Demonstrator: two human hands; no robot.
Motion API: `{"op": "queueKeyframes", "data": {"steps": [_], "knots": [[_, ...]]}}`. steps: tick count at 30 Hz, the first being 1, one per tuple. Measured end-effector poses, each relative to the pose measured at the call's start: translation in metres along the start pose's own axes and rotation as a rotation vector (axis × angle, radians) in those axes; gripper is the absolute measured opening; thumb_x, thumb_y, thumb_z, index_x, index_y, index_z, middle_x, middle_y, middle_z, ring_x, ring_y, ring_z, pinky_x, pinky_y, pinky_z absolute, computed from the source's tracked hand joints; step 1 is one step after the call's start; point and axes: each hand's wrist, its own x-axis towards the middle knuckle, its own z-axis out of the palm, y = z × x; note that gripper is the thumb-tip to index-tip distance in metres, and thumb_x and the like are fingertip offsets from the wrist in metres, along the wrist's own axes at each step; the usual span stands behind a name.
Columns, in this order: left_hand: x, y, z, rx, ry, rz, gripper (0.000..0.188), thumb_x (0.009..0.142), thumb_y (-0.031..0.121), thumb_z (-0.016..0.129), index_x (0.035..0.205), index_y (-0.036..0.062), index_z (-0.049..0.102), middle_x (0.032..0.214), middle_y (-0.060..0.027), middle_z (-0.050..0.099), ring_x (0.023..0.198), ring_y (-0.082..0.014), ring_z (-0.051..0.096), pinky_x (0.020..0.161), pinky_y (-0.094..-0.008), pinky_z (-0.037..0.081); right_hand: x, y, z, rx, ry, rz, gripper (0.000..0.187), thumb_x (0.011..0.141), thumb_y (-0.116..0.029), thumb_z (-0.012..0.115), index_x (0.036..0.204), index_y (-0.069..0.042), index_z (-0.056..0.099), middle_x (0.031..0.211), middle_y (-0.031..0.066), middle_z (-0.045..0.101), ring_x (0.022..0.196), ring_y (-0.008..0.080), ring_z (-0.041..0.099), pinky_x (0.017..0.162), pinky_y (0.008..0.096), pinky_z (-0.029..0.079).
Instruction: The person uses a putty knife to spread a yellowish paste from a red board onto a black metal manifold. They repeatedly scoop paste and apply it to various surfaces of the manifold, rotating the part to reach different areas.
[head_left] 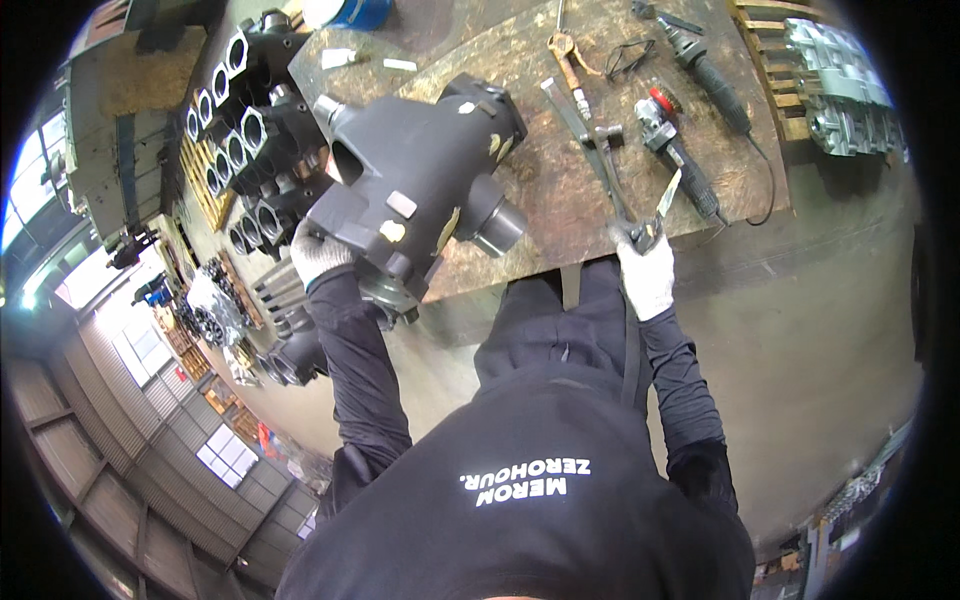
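A big dark grey metal casting (415, 185) with round pipe-like ends and pale putty-like patches lies on the worn wooden workbench (540, 215). My left hand (318, 252), in a white glove, grips its near-left edge, some fingers hidden. At the bench's front edge, my gloved right hand (645, 272) is closed around a small dark-handled tool with a pale narrow blade (668, 192) pointing away from me. Just beyond this hand lie a hammer (607, 145) and a long flat metal bar (567, 112). An angle grinder (680, 160) with a red-rimmed wire brush rests to the right.
Another corded power tool (708, 75) and an air blow gun (568, 62) lie farther back. More dark castings (245, 140) are stacked on pallets at left. Silvery castings (840, 85) sit on a pallet at right. A blue drum (360, 12) stands beyond the bench.
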Motion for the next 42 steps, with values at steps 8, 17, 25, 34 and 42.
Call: {"op": "queueKeyframes", "data": {"steps": [8, 17, 25, 34, 42], "knots": [[-0.013, 0.007, -0.008, 0.174, 0.039, -0.125, 0.028, 0.104, 0.006, 0.051, 0.128, -0.0029, 0.063, 0.129, -0.0139, 0.07, 0.115, -0.0256, 0.068, 0.101, -0.0416, 0.056, 0.0, 0.008, -0.008, -0.018, 0.001, 0.02, 0.038, 0.089, -0.03, 0.086, 0.104, -0.004, 0.063, 0.085, 0.0042, 0.07, 0.078, 0.0139, 0.066, 0.075, 0.0338, 0.055], [-0.002, 0.005, -0.003, -0.379, 0.209, -0.308, 0.04, 0.107, 0.017, 0.04, 0.133, -0.0045, 0.061, 0.136, -0.0187, 0.066, 0.127, -0.0343, 0.064, 0.11, -0.0517, 0.05, 0.007, 0.022, -0.018, -0.014, -0.03, 0.01, 0.038, 0.089, -0.031, 0.084, 0.106, -0.003, 0.065, 0.085, 0.0087, 0.072, 0.079, 0.0198, 0.069, 0.077, 0.0372, 0.055], [0.002, 0.017, 0.005, -0.556, 0.278, -0.394, 0.043, 0.103, 0.021, 0.044, 0.135, -0.0021, 0.061, 0.133, -0.0187, 0.067, 0.124, -0.0351, 0.065, 0.108, -0.0526, 0.05, 0.014, 0.026, -0.02, -0.085, -0.082, 0.065, 0.041, 0.089, -0.033, 0.084, 0.107, -0.003, 0.064, 0.087, 0.0111, 0.071, 0.081, 0.0252, 0.069, 0.079, 0.0407, 0.055], [-0.008, 0.078, 0.033, 0.61, 0.085, 0.161, 0.039, 0.079, 0.026, 0.089, 0.105, -0.0013, 0.078, 0.1, -0.0137, 0.081, 0.096, -0.0196, 0.077, 0.086, -0.0317, 0.058, 0.018, 0.017, -0.024, -0.017, -0.133, 0.046, 0.041, 0.094, -0.031, 0.083, 0.109, 0.001, 0.063, 0.093, 0.0075, 0.07, 0.085, 0.0159, 0.064, 0.079, 0.0345, 0.053], [0.056, 0.13, 0.113, 0.897, -0.011, 0.221, 0.037, 0.077, 0.021, 0.074, 0.109, 0.0033, 0.079, 0.1, -0.0185, 0.079, 0.101, -0.0271, 0.077, 0.092, -0.0336, 0.057, 0.003, -0.011, -0.034, -0.056, -0.07, -0.04, 0.05, 0.094, -0.039, 0.082, 0.111, 0.003, 0.06, 0.093, 0.0099, 0.069, 0.085, 0.019, 0.065, 0.079, 0.0374, 0.053]]}}
